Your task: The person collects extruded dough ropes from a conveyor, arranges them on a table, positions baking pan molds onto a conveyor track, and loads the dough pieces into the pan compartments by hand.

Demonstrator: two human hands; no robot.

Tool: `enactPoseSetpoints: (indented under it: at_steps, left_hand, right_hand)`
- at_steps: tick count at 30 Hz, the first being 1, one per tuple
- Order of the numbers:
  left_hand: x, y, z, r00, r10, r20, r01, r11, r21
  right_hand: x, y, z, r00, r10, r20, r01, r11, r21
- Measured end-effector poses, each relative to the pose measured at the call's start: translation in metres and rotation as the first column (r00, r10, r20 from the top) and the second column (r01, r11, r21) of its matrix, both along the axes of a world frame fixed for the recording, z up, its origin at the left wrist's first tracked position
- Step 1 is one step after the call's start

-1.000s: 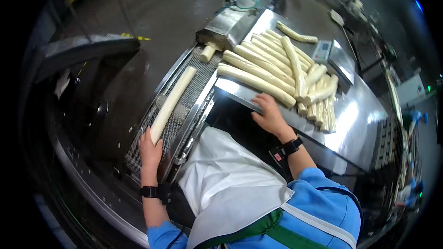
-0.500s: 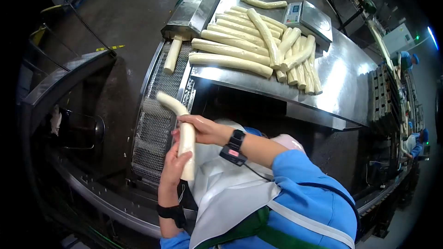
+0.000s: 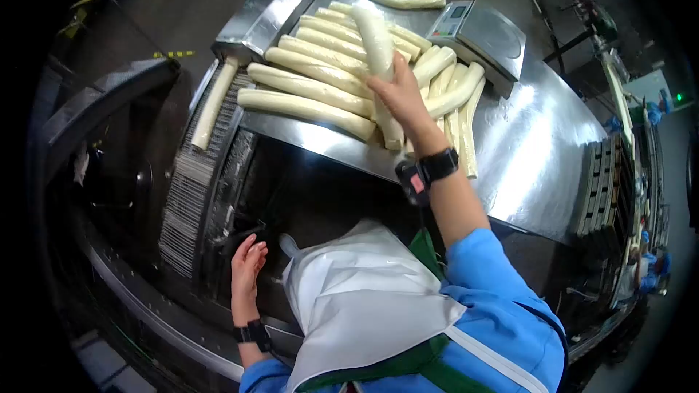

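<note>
Cream log point(image 3: 376, 38) sits grasped in the right hand point(image 3: 403, 97), well apart from the loose, unladen left hand point(image 3: 247, 271).

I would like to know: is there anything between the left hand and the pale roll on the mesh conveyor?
Only the metal side frame lies between the left hand and the pale roll; above that frame, nothing visible blocks the way.

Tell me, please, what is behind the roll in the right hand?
Other rolls lie on the metal table behind the held roll; it and the right hand cover parts of them.
</note>
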State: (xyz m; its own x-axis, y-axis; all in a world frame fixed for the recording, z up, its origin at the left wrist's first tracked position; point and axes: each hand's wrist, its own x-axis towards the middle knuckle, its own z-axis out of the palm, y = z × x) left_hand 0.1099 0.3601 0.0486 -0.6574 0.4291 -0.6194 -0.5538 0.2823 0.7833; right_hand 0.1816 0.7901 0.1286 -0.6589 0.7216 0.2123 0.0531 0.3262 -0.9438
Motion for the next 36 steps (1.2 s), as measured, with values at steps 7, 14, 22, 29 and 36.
enactPoseSetpoints:
  at_steps: [7, 14, 22, 29, 36]
  left_hand:
    - [0.032, 0.085, -0.072, 0.981, -0.100, 0.168, 0.112, 0.992, -0.058]
    - [-0.007, 0.118, -0.221, 0.948, -0.276, -0.157, 0.236, 0.943, -0.233]
    - [-0.056, 0.206, -0.353, 0.719, -0.487, -0.496, 0.194, 0.826, -0.530]
    - [-0.073, 0.265, -0.427, 0.566, -0.553, -0.611, 0.055, 0.765, -0.641]
    - [-0.069, 0.240, -0.412, 0.155, -0.627, -0.763, 0.001, 0.773, -0.634]
  right_hand:
    - [0.097, -0.015, -0.072, 0.947, -0.138, 0.290, -0.035, 0.852, 0.523]
    - [0.191, -0.116, -0.174, 0.852, 0.220, 0.475, -0.274, 0.961, 0.046]
    - [0.429, 0.046, -0.495, 0.431, -0.139, 0.891, 0.395, 0.917, -0.048]
    - [0.409, 0.098, -0.584, 0.645, -0.072, 0.761, 0.670, 0.533, -0.517]
    - [0.341, 0.160, -0.594, 0.791, -0.395, 0.467, 0.607, 0.608, -0.512]
